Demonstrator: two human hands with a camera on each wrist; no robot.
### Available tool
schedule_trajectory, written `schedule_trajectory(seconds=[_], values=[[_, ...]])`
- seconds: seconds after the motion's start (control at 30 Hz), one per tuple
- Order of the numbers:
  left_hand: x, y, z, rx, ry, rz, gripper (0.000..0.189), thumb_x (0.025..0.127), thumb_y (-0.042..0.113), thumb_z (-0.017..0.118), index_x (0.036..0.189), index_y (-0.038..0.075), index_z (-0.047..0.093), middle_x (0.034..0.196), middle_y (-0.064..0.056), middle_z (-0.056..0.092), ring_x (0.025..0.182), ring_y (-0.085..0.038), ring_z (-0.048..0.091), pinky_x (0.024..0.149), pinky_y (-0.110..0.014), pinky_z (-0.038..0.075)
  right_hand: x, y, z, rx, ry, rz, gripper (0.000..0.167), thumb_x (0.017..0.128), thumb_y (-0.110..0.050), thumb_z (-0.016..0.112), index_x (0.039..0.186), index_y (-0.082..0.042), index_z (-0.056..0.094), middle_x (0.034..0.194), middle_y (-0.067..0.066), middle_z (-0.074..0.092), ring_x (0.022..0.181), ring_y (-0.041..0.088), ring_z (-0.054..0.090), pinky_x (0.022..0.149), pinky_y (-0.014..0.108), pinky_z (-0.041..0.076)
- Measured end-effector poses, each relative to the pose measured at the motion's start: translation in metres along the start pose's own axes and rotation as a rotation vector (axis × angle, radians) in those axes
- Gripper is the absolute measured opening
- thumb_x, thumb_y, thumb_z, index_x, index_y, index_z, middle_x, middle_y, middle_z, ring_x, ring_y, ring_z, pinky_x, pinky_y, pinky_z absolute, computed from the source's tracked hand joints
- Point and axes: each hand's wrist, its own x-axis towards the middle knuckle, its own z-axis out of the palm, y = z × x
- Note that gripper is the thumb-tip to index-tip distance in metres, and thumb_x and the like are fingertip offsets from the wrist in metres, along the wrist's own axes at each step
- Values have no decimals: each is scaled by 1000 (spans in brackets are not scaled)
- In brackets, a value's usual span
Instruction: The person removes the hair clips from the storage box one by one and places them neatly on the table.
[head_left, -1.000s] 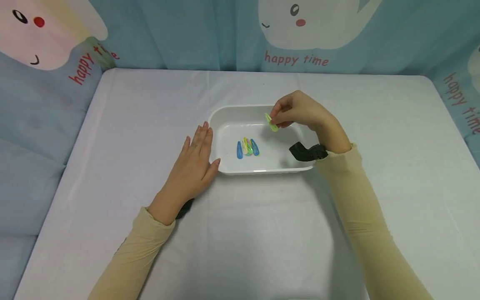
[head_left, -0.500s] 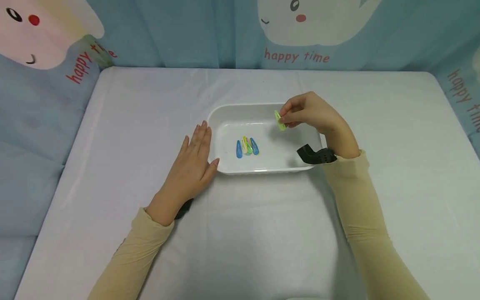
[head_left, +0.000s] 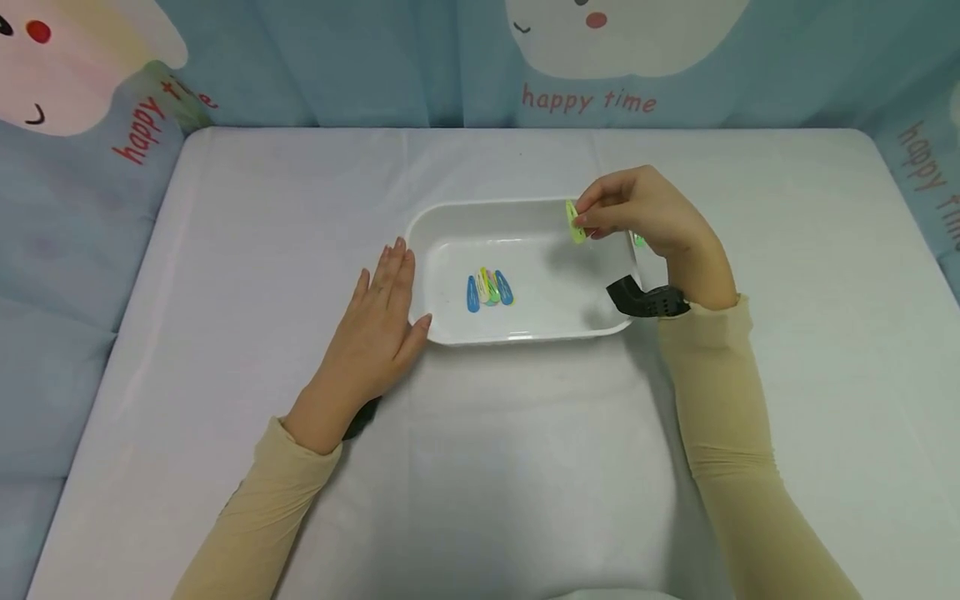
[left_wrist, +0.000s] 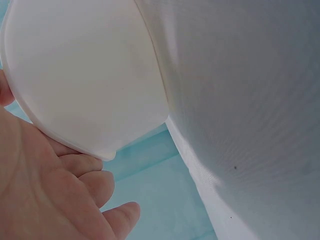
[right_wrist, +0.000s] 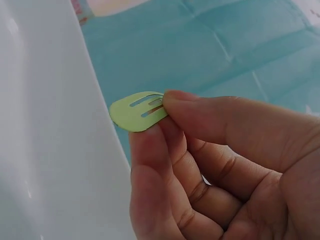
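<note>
Between the thumb and fingers of my right hand (head_left: 648, 212) is a yellow-green snap hair clip (right_wrist: 140, 111), pinched above the right part of a white tray (head_left: 525, 333). The right wrist view shows the clip's slotted metal face close up. Inside the tray, left of its middle, a row of several hair clips (head_left: 491, 287) lies side by side, blue ones at both ends. My left hand (head_left: 367, 333) rests with straight fingers along the tray's left rim. In the left wrist view its fingers touch the outer wall of the tray.
Just past the tray's right rim, a small green piece (head_left: 639, 240) shows, partly hidden by the right hand. A white cloth (head_left: 525, 467) covers the table. Blue printed curtains (head_left: 360, 67) stand behind and at the sides. A black wrist camera (head_left: 647, 300) hangs over the tray's right end.
My right hand has moved rightward across the tray with the pinched hair clip. The green piece beyond the right rim has come into view. The left hand stays at the left rim.
</note>
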Motion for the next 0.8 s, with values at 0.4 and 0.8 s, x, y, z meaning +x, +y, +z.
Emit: schedule_trajectory(seconds=[0.4,0.8], values=[[0,0,1,-5,12,8,69,97,29,42,147,-8,12,156,-19,5,144,-28,3,111,-53,10,-9,4,-20,117,44,-28,4,83,3,68,84,0,70,73,7,69,64,17,63,64,26,53],[-1,1,0,-2,10,5,69,97,29,42,147,-8,13,156,-20,5,144,-27,2,111,-53,10,-12,9,-31,198,78,-13,5,82,5,67,83,1,70,74,8,69,62,17,63,64,25,53]])
